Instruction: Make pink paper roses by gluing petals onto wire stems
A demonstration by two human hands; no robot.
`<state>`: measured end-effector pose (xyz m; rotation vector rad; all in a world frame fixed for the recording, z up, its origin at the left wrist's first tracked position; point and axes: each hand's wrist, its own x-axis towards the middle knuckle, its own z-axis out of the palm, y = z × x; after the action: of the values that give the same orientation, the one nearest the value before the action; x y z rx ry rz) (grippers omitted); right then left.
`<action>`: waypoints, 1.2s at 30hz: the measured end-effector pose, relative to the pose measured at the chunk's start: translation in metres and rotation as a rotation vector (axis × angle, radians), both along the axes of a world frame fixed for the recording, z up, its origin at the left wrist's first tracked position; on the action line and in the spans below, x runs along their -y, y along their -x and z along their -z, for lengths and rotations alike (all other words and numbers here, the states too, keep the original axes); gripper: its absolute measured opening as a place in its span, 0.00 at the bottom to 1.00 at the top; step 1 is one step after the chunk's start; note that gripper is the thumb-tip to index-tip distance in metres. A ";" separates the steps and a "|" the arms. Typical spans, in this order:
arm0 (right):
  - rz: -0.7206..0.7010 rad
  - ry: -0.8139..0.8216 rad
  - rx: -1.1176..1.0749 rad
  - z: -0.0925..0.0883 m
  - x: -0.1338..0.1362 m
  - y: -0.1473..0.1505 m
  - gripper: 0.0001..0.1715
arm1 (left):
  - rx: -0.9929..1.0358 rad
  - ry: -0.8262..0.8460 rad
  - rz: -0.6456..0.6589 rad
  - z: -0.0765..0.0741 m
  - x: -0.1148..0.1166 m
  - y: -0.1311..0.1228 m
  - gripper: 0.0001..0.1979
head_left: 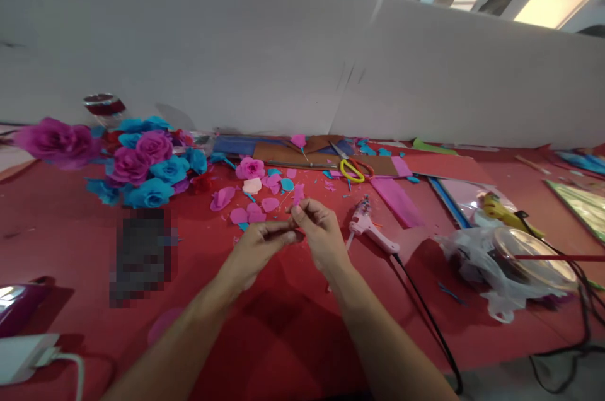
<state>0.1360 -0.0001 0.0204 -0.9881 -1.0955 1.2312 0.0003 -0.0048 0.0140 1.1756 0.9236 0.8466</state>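
The right hand (322, 232) pinched a pink crepe-paper piece (299, 192) — long axis toward twelve o'clock; the left hand (263, 246), farther off at seven, curled, its hold unclear.

left grip (265, 240): bare, slender-fingered | right grip (322, 231): bare, slender-fingered | forearms (373, 322): bare, long, tapered

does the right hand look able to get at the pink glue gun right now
Probably yes: the pink glue gun lies just to the right of the right hand, and nothing bulky seems to block the way. The hand is pinching a pink paper piece, though.
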 end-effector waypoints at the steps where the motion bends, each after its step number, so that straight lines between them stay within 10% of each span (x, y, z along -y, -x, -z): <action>1: -0.028 -0.022 0.032 -0.001 0.001 0.001 0.10 | 0.000 -0.045 -0.074 0.001 -0.001 0.000 0.08; 10: 0.080 -0.571 0.319 -0.010 0.011 0.008 0.06 | -0.057 -0.472 -0.389 0.004 0.002 0.004 0.06; 24: 0.070 -0.670 0.350 -0.003 0.012 0.010 0.17 | -0.083 -0.592 -0.363 0.003 0.004 0.003 0.09; 36: 0.233 -0.556 0.227 -0.001 0.014 0.011 0.07 | -0.109 -0.610 -0.428 0.007 0.005 -0.001 0.09</action>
<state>0.1253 -0.0145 0.0216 -0.8018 -1.3595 0.5820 0.0015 -0.0095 0.0068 1.5803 1.0618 1.4925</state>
